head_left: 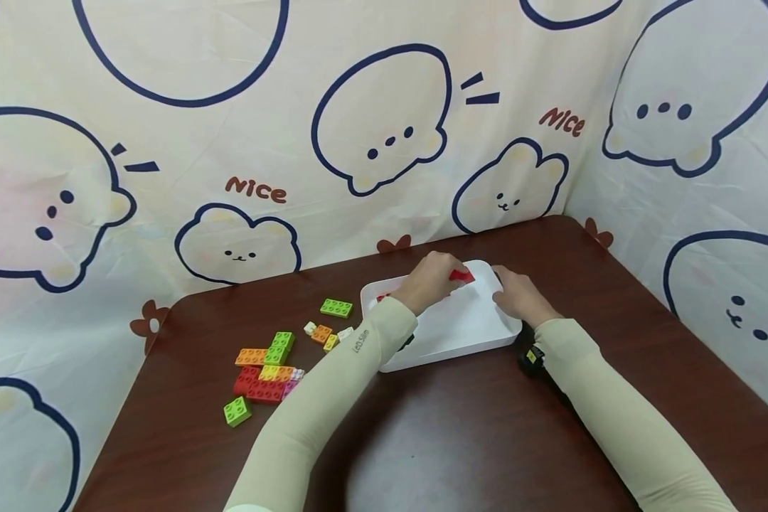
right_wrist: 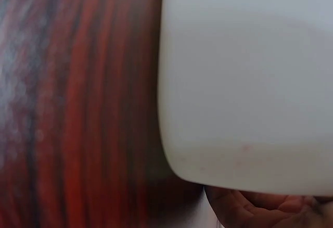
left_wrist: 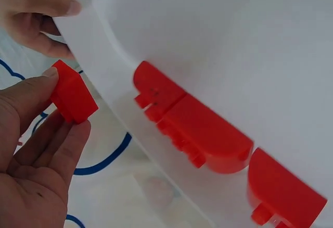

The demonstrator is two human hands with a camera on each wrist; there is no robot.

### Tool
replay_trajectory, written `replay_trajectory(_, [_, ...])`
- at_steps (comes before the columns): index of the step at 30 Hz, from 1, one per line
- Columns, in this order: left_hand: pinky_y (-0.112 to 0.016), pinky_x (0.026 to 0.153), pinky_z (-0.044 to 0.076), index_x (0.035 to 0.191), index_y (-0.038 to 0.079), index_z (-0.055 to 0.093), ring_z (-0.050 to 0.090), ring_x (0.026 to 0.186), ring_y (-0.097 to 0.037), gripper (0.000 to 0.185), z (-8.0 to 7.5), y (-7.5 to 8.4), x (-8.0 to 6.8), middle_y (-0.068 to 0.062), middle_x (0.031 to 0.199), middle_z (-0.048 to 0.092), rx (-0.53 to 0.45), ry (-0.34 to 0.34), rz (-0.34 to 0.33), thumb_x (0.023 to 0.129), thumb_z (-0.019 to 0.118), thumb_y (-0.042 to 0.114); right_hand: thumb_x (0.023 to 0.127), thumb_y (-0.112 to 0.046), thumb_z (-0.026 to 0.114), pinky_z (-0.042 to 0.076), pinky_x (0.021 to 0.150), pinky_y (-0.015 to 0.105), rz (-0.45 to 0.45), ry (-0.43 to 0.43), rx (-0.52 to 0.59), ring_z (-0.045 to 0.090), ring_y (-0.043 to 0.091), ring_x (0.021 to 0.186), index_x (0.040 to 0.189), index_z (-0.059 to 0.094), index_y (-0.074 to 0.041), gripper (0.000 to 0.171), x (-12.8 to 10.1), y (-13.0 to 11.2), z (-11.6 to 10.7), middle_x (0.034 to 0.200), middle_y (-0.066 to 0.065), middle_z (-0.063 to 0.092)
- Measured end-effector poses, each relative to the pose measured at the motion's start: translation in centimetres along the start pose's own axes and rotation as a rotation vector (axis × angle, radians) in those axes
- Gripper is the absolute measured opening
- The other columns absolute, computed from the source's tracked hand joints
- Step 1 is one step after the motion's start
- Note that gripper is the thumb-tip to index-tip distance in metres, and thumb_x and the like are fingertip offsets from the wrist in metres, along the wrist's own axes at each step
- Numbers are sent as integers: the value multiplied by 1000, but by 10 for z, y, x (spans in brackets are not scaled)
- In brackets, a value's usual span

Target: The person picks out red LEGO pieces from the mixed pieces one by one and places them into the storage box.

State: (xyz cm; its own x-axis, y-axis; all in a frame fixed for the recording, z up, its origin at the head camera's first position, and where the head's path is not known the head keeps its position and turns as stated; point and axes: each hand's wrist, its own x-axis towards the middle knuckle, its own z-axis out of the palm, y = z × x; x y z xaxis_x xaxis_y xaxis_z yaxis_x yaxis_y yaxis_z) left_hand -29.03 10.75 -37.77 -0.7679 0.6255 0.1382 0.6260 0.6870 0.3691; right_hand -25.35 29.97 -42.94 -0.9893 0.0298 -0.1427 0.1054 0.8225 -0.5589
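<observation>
My left hand (head_left: 449,279) pinches a small red brick (head_left: 461,275) between thumb and fingers over the far end of the white tray (head_left: 461,331). In the left wrist view the same red brick (left_wrist: 73,95) is held just outside the tray wall (left_wrist: 112,82). Three more red bricks lie inside the tray, one (left_wrist: 200,131) long and rounded, another (left_wrist: 283,194) at the frame's edge. My right hand (head_left: 503,288) grips the tray's right rim, thumb on top (left_wrist: 49,4). The right wrist view shows only the tray's corner (right_wrist: 244,82) and part of that hand (right_wrist: 260,210).
Loose bricks lie on the brown table (head_left: 473,434) left of the tray: a green one (head_left: 336,307), a mixed red, orange, yellow and green heap (head_left: 265,370), another green one (head_left: 237,411). A printed cloth (head_left: 384,128) hangs behind and to both sides.
</observation>
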Motion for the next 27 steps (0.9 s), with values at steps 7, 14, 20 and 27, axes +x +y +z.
replay_trajectory(7, [-25,91,55,118,12,77,66,99,-16,31,7,-7,7,-5,111,74,-3,-11,-9,87,81,12,100,-8,57,38,109,61,-4,4,5,44,45,134,156,28,3,64,-1,0,0,153,30,37])
replay_trajectory(14, [-25,93,54,118,13,77,64,100,-16,31,15,-11,15,-4,113,73,-11,-20,-10,87,81,13,100,-8,57,37,110,61,-1,9,1,45,45,134,155,29,4,63,-2,1,-1,153,30,37])
replay_trajectory(20, [-24,95,53,117,12,77,63,98,-16,29,21,-12,18,-3,110,73,-15,-41,-3,88,80,12,100,-8,56,37,110,61,-4,6,6,45,45,133,155,29,3,62,-4,2,0,152,30,39])
replay_trajectory(27, [-24,94,53,116,12,77,62,96,-16,28,23,-12,21,-3,109,73,8,-46,-3,88,80,12,100,-8,55,38,110,61,-4,10,6,47,44,132,155,29,2,62,-2,0,-1,151,29,40])
